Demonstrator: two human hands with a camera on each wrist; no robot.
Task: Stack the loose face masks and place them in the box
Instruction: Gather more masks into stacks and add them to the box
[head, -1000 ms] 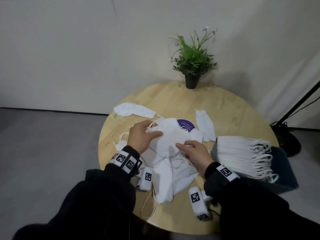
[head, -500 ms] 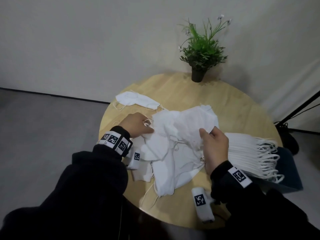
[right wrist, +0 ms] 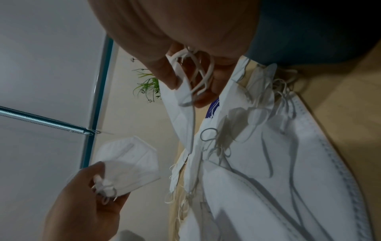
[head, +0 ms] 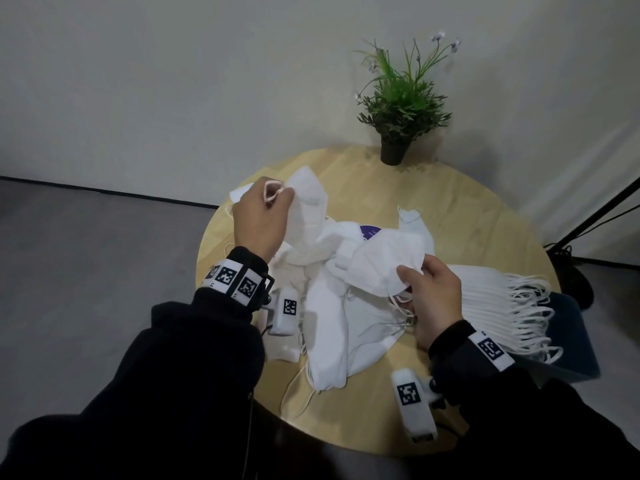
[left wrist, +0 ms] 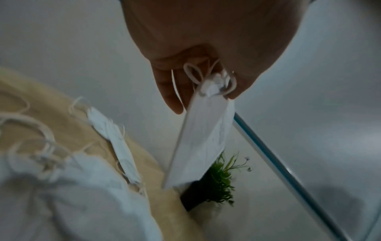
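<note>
My left hand (head: 263, 216) is raised over the table's left side and pinches a folded white mask (head: 308, 202) by its ear-loop end (left wrist: 212, 84). The same mask (right wrist: 128, 164) hangs from that hand in the right wrist view. Near the middle right, my right hand (head: 429, 292) pinches a second white mask (head: 384, 265) with its loops (right wrist: 195, 76) bunched between the fingers. A pile of loose masks (head: 346, 323) lies beneath both hands. A neat row of stacked masks (head: 498, 306) sits in the dark blue box (head: 575, 337) at the table's right edge.
The round wooden table (head: 467, 220) carries a potted green plant (head: 398, 109) at its far edge. A purple round sticker (head: 370, 232) peeks from under the pile. A black stand leg (head: 595, 216) slants at the right. Grey floor lies to the left.
My left hand has lifted a mask up and away from the pile. My right hand has pulled a second mask free and drawn it slightly back toward me.
</note>
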